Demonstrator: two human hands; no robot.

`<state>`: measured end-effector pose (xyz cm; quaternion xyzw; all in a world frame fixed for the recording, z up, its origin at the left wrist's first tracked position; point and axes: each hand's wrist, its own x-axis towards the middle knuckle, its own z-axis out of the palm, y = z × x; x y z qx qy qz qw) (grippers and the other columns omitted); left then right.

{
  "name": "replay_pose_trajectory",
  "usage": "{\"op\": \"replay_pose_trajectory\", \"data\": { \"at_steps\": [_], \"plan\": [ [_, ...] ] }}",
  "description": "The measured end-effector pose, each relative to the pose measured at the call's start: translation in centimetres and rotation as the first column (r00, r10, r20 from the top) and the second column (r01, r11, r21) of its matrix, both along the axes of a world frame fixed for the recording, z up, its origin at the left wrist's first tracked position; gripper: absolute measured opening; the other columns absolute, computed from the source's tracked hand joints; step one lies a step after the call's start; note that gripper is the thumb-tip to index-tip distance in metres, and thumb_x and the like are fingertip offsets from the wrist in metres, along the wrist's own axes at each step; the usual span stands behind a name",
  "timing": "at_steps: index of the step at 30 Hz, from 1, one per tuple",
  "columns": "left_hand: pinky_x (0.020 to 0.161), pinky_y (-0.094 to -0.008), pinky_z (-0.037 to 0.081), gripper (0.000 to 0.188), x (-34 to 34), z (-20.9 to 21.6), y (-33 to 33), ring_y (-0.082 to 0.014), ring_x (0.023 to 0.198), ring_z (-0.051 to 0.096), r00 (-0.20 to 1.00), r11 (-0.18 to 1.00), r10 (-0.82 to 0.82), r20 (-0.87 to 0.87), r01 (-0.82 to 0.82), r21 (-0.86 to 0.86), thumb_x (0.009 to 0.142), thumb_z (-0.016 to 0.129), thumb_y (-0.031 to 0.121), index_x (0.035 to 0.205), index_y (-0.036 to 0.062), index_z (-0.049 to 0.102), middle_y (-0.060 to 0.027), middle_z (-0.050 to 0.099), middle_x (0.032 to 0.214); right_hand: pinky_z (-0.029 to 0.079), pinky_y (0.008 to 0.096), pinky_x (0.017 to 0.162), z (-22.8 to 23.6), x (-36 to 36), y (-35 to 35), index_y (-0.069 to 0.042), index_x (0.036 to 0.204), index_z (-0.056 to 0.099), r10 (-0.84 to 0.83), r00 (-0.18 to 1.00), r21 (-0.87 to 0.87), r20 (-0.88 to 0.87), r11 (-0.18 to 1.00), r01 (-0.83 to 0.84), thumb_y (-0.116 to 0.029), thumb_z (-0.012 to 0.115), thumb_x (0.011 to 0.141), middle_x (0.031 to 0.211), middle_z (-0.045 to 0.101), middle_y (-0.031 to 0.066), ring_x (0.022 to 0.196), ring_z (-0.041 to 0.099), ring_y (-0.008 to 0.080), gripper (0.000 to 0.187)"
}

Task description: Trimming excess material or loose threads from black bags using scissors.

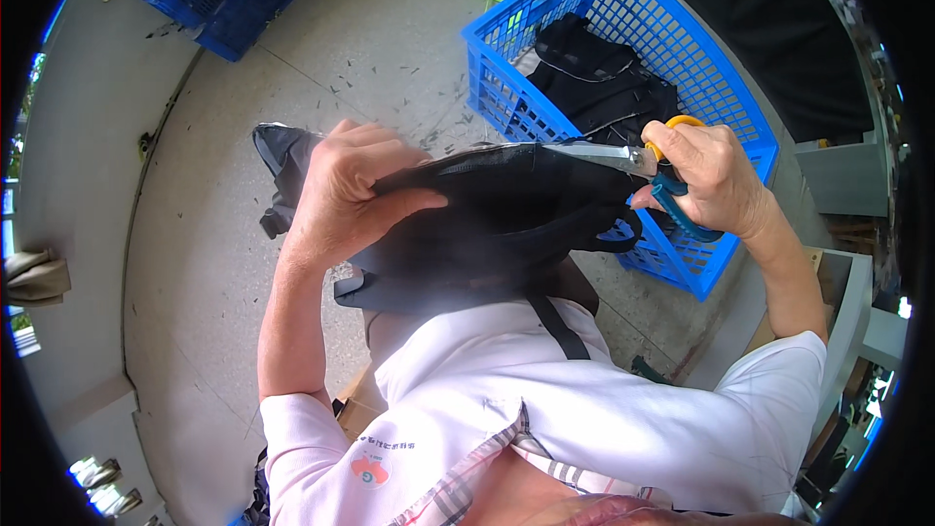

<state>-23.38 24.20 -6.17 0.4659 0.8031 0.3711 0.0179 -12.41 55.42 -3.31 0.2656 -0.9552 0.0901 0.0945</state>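
Note:
A black fabric bag with straps (pixel 467 234) lies across my lap, partly blurred. My left hand (pixel 341 185) pinches its upper edge between thumb and fingers, and a dark flap sticks out beyond that hand to the left. In my right hand (pixel 711 175) is a pair of scissors (pixel 606 153) with one yellow and one dark green handle. The handles are spread apart. Their silvery blade points left and lies along the bag's top edge; the other blade cannot be made out against the black cloth.
Just beyond my right hand stands a blue plastic basket (pixel 494 51) with black fabric pieces (pixel 609 78) inside. Another blue crate (pixel 229 0) is at the far left. Small dark scraps litter the grey floor (pixel 321 58). Grey drawers or cabinets (pixel 845 180) line the right side.

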Motion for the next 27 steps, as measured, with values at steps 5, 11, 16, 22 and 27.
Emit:
{"op": "replay_pose_trajectory", "data": {
  "at_steps": [5, 11, 16, 22, 27],
  "plan": [
    [0.065, -0.0313, 0.037, 0.028, 0.3, 0.3, 0.7, -0.0194, 0.060, 0.052, 1.000, 0.998, -0.014, -0.005, 0.014, -0.066, 0.059, 0.077, 0.022, 0.077, 0.0052, 0.063, -0.0056, 0.054, 0.062, 0.037, 0.0209, 0.050, 1.0, -1.6, -1.6, -0.002, 0.105, 0.053, -0.018, 0.927, -0.456, 0.373, 0.867, 0.201, -0.034, 0.076, 0.066, 0.068, 0.048, 0.0031, 0.057, 0.045, 0.0091, 0.055],
    [0.071, -0.0335, 0.040, 0.040, -0.2, 1.7, -1.4, -0.0245, 0.069, 0.054, 0.999, 0.986, 0.031, -0.028, -0.035, -0.165, 0.062, 0.074, 0.028, 0.088, 0.0024, 0.061, -0.0103, 0.057, 0.073, 0.041, 0.0191, 0.059, -1.5, -2.3, -3.7, 0.000, 0.106, 0.053, 0.118, 0.806, -0.587, 0.580, 0.746, 0.313, -0.023, 0.075, 0.067, 0.077, 0.054, 0.0034, 0.066, 0.049, 0.0070, 0.050],
    [0.073, -0.0267, 0.043, 0.026, -2.4, 0.0, -10.3, -0.0124, 0.076, 0.055, 0.912, 0.942, 0.336, 0.237, -0.324, -0.086, 0.067, 0.074, 0.013, 0.087, 0.0049, 0.060, -0.0029, 0.059, 0.080, 0.038, 0.0181, 0.055, -2.6, -1.9, -2.9, -0.001, 0.105, 0.054, 0.090, 0.783, -0.583, 0.615, 0.721, 0.375, -0.023, 0.076, 0.067, 0.070, 0.047, -0.0025, 0.060, 0.042, 0.0049, 0.049],
    [0.069, -0.0220, 0.042, 0.024, -2.4, -5.0, -12.2, -0.0118, 0.079, 0.052, 0.804, 0.769, 0.108, 0.584, -0.440, 0.464, 0.067, 0.074, 0.004, 0.086, 0.0047, 0.059, -0.0050, 0.056, 0.084, 0.040, 0.0177, 0.059, -2.1, -0.6, -2.1, -0.001, 0.108, 0.052, 0.081, 0.818, -0.676, 0.570, 0.612, 0.410, -0.048, 0.074, 0.061, 0.071, 0.048, -0.0006, 0.065, 0.046, 0.0068, 0.070],
    [0.075, -0.0238, 0.040, 0.025, -2.8, -5.7, -13.2, -0.0131, 0.081, 0.051, 0.805, 0.764, 0.076, 0.588, -0.426, 0.484, 0.067, 0.073, 0.003, 0.088, 0.0066, 0.059, -0.0048, 0.056, 0.086, 0.042, 0.0236, 0.056, -4.0, 2.5, 1.2, -0.003, 0.107, 0.051, -0.137, 0.904, -0.517, 0.406, 0.781, 0.350, -0.068, 0.065, 0.055, 0.070, 0.047, 0.0023, 0.064, 0.047, 0.0119, 0.085]
  ]
}}
